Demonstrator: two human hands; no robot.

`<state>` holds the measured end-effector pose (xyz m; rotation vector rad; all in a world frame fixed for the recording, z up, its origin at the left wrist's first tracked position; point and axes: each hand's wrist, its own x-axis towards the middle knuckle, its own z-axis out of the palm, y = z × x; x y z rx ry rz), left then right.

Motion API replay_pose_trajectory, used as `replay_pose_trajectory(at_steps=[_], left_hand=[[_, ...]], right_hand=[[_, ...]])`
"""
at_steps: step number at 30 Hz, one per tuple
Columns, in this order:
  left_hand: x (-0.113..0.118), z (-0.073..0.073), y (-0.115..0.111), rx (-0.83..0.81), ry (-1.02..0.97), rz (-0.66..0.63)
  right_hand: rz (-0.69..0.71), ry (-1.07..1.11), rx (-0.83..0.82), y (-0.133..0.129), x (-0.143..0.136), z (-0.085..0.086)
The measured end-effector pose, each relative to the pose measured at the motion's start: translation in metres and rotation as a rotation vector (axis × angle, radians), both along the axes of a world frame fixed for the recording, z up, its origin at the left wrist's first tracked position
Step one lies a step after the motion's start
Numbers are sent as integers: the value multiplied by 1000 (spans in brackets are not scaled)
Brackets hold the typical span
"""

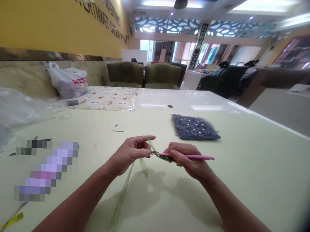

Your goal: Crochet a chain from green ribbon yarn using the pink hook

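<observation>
A pink crochet hook [200, 157] is held in my right hand [187, 158], its tip pointing left toward my other hand. Under the hook hangs a small strip of green crochet work [165, 158], partly covered by my right fingers. My left hand [134, 151] pinches the left end of the work between thumb and finger, its index finger stretched out with sheer green ribbon [120, 207] over it. From there the ribbon runs down to the table's near edge. A dark grey-blue crocheted square with white beads [195, 127] lies beyond my right hand.
On the pale table [258, 161], a purple needle [117, 130] and a small blue ring [116, 125] lie past my left hand. A blurred-out purple object [50, 171], dark scissors-like tool [34, 145] and clear plastic [19, 106] are left; a white bag [69, 81] stands farther back.
</observation>
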<state>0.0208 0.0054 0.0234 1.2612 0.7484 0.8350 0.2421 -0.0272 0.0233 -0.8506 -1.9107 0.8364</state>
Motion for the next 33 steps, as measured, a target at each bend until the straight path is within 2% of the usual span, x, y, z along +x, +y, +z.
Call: replay_pose_trajectory(at_steps=[8, 33], left_hand=[[0, 1, 0, 26, 19, 0], [1, 2, 0, 60, 46, 20]], right_hand=[[-48, -4, -21, 0, 1, 2], [-44, -21, 12, -3, 1, 2]])
